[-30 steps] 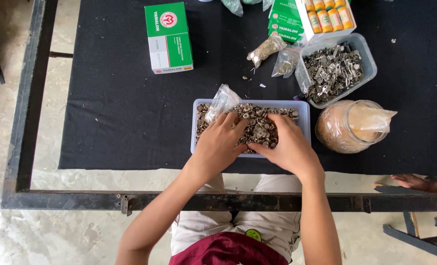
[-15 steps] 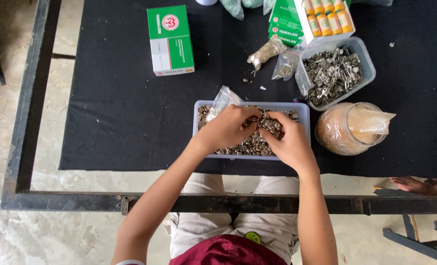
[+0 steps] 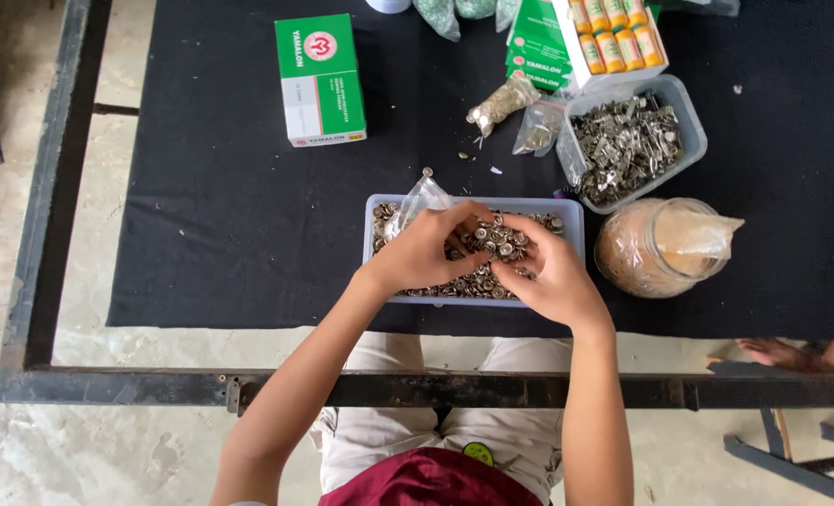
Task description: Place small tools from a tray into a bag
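Both hands work over the near tray (image 3: pixel 379 208): left hand (image 3: pixel 424 255) and right hand (image 3: pixel 548 279) curl, grip unclear, among metal snaps (image 3: pixel 492 239); a nudge could scatter them.

Tray (image 3: pixel 567 217): shallow, rectangular, pale translucent plastic, lying flat and lengthwise on the black-covered bench near its front edge. Contents: small round silvery metal snap-button parts (image 3: pixel 503 239), heaped loosely across the whole tray, some showing dark centres. Bag (image 3: pixel 415 202): small, clear plastic, crumpled, standing at the tray's left rear corner, partly among the parts.
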